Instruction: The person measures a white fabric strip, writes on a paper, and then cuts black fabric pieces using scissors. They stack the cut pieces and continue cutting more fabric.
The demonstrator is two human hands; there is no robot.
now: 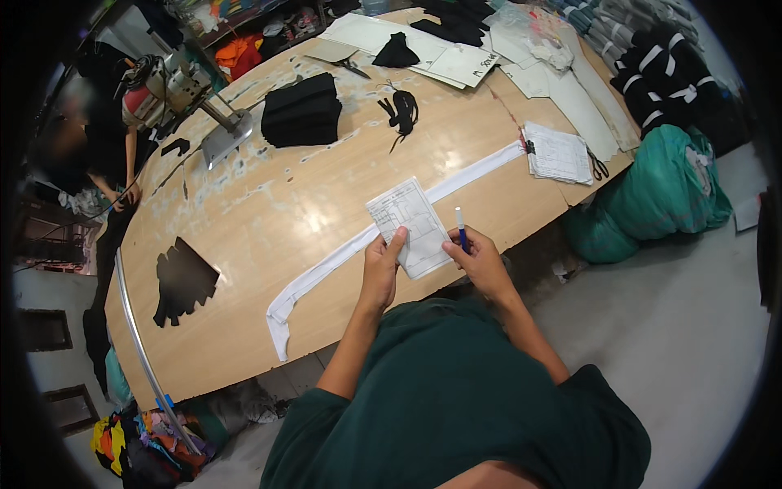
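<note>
My left hand (381, 269) grips the lower left edge of a white printed sheet (411, 220) with a drawn diagram on it, thumb on top. My right hand (476, 261) holds the right edge of that sheet and a blue pen (462, 228) with a white tip pointing up. Under and beside the sheet, a long white fabric strip (318, 277) runs diagonally across the wooden table (228, 350), bent down at its left end. A clipped paper stack (558, 155) lies beyond my right hand, with black scissors (599, 167) beside it.
A cutting machine (163, 98) stands back left, near a co-worker (90, 147). Black fabric stack (300, 108), black scraps (183, 285) and card patterns (448, 61) lie on the table. A metal rail (138, 334) edges the left; a green sack (668, 196) sits right.
</note>
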